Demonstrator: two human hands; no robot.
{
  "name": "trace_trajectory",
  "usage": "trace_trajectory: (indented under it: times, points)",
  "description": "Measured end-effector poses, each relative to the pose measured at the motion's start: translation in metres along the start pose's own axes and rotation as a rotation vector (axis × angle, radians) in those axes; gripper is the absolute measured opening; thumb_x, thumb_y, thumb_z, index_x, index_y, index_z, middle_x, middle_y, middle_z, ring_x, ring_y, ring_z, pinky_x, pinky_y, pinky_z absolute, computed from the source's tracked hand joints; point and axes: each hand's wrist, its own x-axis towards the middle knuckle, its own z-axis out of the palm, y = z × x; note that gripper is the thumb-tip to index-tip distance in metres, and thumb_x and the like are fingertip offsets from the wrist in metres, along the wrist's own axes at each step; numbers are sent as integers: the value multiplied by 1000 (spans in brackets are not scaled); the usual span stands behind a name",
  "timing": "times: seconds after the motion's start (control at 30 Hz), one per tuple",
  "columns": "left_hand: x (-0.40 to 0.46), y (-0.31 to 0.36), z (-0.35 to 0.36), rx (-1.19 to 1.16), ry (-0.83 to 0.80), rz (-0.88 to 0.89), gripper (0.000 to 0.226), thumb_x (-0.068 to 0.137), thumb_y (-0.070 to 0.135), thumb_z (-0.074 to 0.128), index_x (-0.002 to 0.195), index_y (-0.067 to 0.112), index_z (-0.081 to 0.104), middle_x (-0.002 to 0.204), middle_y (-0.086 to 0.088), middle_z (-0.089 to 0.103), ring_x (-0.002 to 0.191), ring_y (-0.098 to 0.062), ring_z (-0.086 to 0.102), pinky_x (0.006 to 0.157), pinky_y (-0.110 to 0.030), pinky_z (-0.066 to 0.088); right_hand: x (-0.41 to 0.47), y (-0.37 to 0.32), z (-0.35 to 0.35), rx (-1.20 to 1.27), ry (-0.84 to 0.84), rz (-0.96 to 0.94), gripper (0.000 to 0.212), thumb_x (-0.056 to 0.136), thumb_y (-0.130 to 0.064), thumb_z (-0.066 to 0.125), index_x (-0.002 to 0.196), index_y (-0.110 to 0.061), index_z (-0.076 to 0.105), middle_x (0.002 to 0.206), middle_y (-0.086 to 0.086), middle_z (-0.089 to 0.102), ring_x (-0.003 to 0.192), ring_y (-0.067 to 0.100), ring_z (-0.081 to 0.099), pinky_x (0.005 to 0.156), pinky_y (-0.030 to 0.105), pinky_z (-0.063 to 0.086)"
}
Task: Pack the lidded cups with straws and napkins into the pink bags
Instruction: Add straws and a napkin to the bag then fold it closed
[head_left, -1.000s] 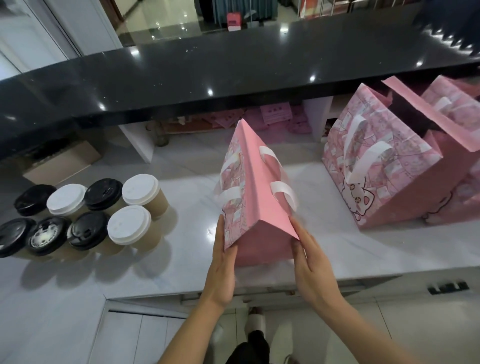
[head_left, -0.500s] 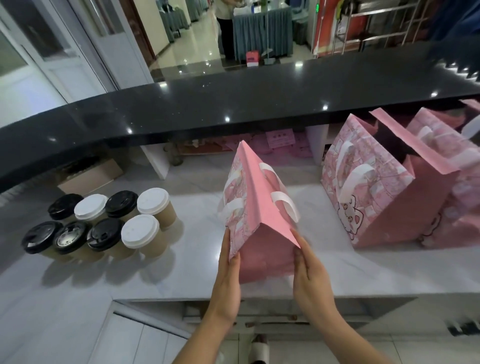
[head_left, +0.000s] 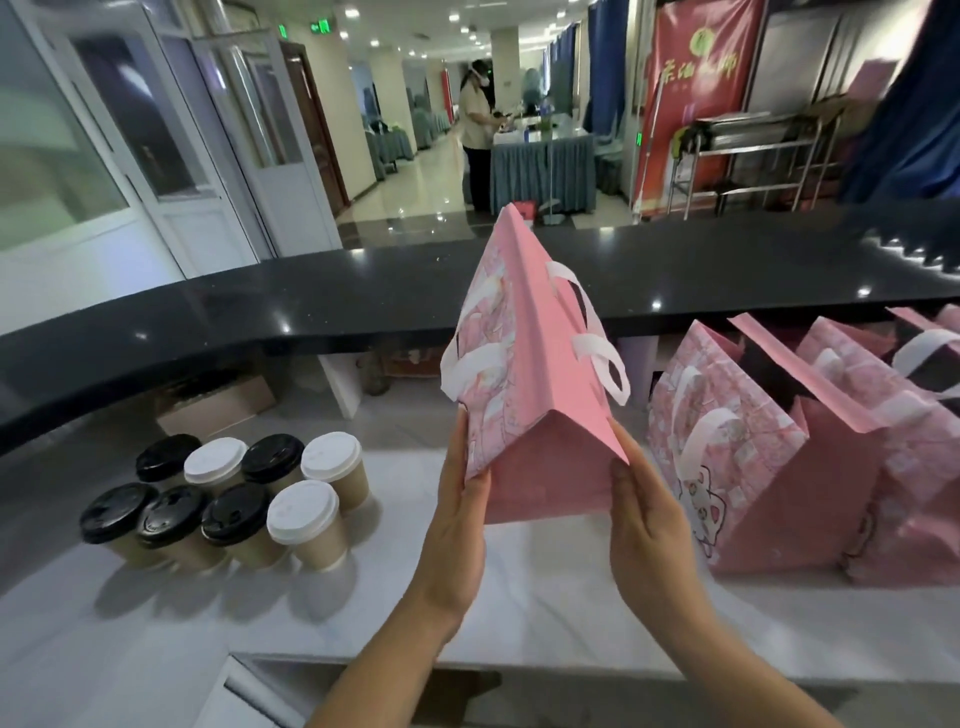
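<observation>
Pink paper bag (head_left: 540, 395) with white handles stands folded to a peak on the white marble bench (head_left: 545, 592), pressed between two flat palms: left hand (head_left: 457, 525) against its printed side, right hand (head_left: 649, 525) against the plain side, fingers straight and together. Eight lidded cups (head_left: 228, 499) cluster well to the left; opened pink bags (head_left: 779, 447) stand just to the right.
</observation>
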Motion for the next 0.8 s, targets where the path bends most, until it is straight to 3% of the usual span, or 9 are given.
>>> trace_trajectory:
  times: [0.23,0.33,0.4,0.5,0.67,0.73,0.8]
  points:
    - [68,27,-11,-39,-27,95,46,103,49,37,141,70,19,153,36,26,142,3,31,118,-46,31,64,-25,13,-24,50,-40,43,108,-23,35,146,-41,46,138,-20,57,123,-13,49,88,-4,35]
    - [111,31,-21,-95,-62,74,46,106,37,39,140,66,27,150,33,36,139,1,37,118,-45,32,101,-32,24,-67,79,-18,41,108,-28,33,144,-43,47,122,-20,64,108,-3,59,82,7,42]
    - [142,30,-27,-86,-79,50,46,102,40,42,137,68,32,149,28,41,138,-3,41,117,-46,33,127,-33,32,-92,93,-2,40,107,-31,33,142,-45,48,113,-17,66,102,1,60,80,20,44]
    - [183,25,-34,-60,-92,29,47,90,48,48,126,76,37,151,23,41,139,-9,41,117,-47,33,164,-26,43,-116,109,34,39,107,-33,32,140,-45,49,118,-11,67,107,12,61,87,30,43]
    - [241,14,-43,-60,-160,55,50,86,42,54,112,82,41,156,13,38,143,-14,37,118,-53,29,210,-26,56,-171,135,36,39,107,-33,31,140,-45,46,121,-13,64,115,17,59,92,32,41]
    - [258,10,-48,-25,-177,96,53,83,43,57,116,80,40,157,7,37,145,-15,35,119,-50,28,221,-25,62,-172,140,65,41,104,-44,36,145,-50,35,130,-12,61,120,19,57,100,37,44]
    - [266,11,-52,43,-174,156,60,86,38,59,122,79,35,157,10,35,144,-13,35,119,-48,29,220,-18,66,-183,161,42,58,98,-54,45,149,-54,19,145,-8,51,130,20,52,108,41,42]
